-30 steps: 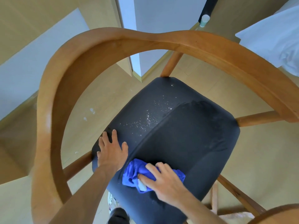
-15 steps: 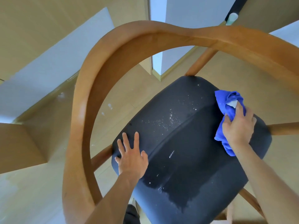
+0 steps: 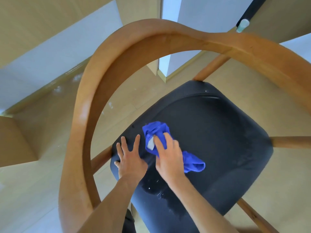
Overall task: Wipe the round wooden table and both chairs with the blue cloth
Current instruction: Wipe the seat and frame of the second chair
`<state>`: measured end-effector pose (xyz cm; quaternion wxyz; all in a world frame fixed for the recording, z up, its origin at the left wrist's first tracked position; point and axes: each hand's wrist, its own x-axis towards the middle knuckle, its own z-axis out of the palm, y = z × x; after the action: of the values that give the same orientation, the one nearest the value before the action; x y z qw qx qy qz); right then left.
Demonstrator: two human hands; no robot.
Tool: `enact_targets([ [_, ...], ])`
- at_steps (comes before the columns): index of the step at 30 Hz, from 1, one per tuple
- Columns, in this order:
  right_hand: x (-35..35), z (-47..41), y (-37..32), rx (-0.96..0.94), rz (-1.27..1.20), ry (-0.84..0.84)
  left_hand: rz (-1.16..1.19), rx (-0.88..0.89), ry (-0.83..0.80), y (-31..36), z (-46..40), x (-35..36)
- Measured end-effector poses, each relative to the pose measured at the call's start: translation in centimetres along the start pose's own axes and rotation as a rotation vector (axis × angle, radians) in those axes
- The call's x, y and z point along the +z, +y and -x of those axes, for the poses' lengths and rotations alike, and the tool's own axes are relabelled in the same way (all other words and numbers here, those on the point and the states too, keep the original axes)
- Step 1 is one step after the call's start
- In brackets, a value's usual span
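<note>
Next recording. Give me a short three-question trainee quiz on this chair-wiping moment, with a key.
1. True or false: the left hand holds the blue cloth.
2. Which surface is the cloth on? A) curved wooden backrest B) dark seat cushion C) floor
3. Fill in: white specks show on the seat near its ____ edge, by the forearms.

Key:
1. False; the right hand presses it, and the left hand lies flat on the dark seat cushion.
2. B
3. near; white specks.
</note>
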<state>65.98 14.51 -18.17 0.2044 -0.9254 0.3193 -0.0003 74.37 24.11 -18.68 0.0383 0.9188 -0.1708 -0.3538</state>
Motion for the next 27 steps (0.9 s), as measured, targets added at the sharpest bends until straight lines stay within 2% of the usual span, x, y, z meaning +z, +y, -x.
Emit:
enact_targets([
  [4,1.3,7.9,0.5,-0.233,0.006,-0.105,0.034,0.008,0.013,-0.5,-0.2,-0.6],
  [8,1.5,14.1,3.7,-0.566,0.049,-0.205,0.071,-0.003,0.020,-0.2,-0.2,-0.8],
  [11,0.5,14.1,6.8,-0.755,0.146,-0.165,0.058,-0.007,0.022,-0.1,0.0,-0.7],
  [14,-1.1,11.2,10.7,-0.797,0.237,-0.135,0.056,-0.013,0.030,0.1,0.1,-0.7],
  [17,-3.3,8.0,15.7,-0.702,0.333,-0.081,0.062,-0.023,0.037,0.2,0.1,-0.8],
  [21,-8.0,4.0,22.7,-0.387,0.418,0.008,0.045,-0.038,0.076,0.7,0.5,-0.3],
  [25,-8.9,3.4,23.6,-0.101,0.414,0.045,0.078,-0.033,0.093,0.6,0.5,-0.3],
  [27,-9.0,3.6,23.9,0.125,0.375,0.093,0.095,-0.009,0.080,0.2,0.4,-0.6],
])
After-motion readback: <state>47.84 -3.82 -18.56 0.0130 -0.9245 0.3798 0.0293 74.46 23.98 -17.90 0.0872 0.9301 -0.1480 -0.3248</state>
